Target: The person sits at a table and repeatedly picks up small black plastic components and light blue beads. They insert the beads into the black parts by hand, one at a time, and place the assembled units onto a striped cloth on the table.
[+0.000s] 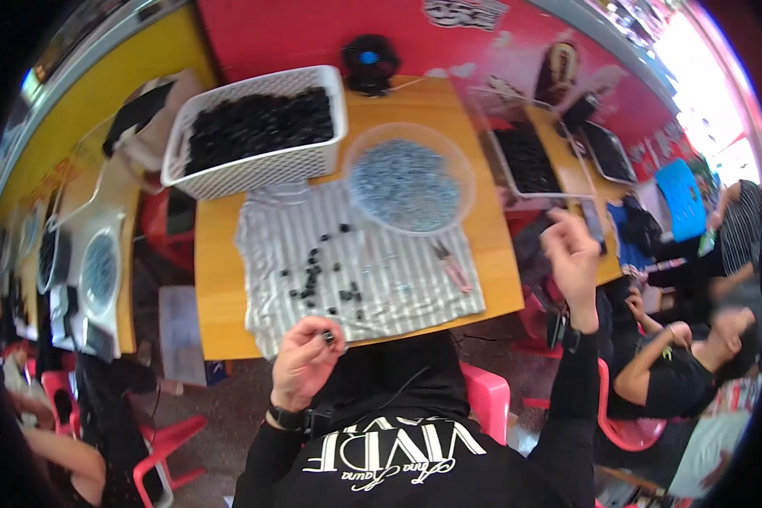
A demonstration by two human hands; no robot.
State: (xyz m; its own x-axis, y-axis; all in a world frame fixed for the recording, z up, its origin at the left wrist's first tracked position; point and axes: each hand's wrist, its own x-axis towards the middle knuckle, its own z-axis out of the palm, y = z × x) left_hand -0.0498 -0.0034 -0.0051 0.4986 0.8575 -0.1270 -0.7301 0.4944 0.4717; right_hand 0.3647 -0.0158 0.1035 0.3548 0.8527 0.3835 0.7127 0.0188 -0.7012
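The left hand hovered just off the near edge of the wooden table, fingers curled, pinching a small black part between thumb and fingertips. The right hand was raised beyond the table's right edge, fingers loosely bent; whether it held anything could not be told. A striped cloth covered the table's near half, with more small black pieces scattered on its left part. At the far left corner stood a white basket full of black parts. Beside it, toward the far right, sat a clear bowl of greyish bits.
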